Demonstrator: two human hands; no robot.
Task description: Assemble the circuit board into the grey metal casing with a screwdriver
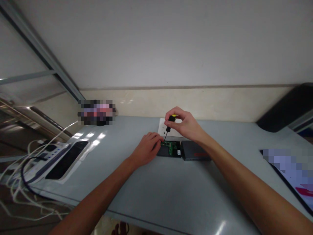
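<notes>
The right hand point(182, 123) holds a screwdriver point(170, 123) upright at a slight tilt, its tip at the circuit board point(171, 147). The left hand point(147, 148) touches the board's near left edge. A dark box point(194, 151) sits just right of the board, and a white box point(161, 130) stands behind it. All rest on the grey table point(146, 189). A phone point(67, 160) lies beside a power strip point(50, 160) at the left.

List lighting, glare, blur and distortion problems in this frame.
Head view: dim, uneven light; glare spots on the table's left side and front edge; soft shadow under the right forearm; wide-angle stretch toward the edges; circuit board detail soft; pixelated blocks at left and right.
</notes>
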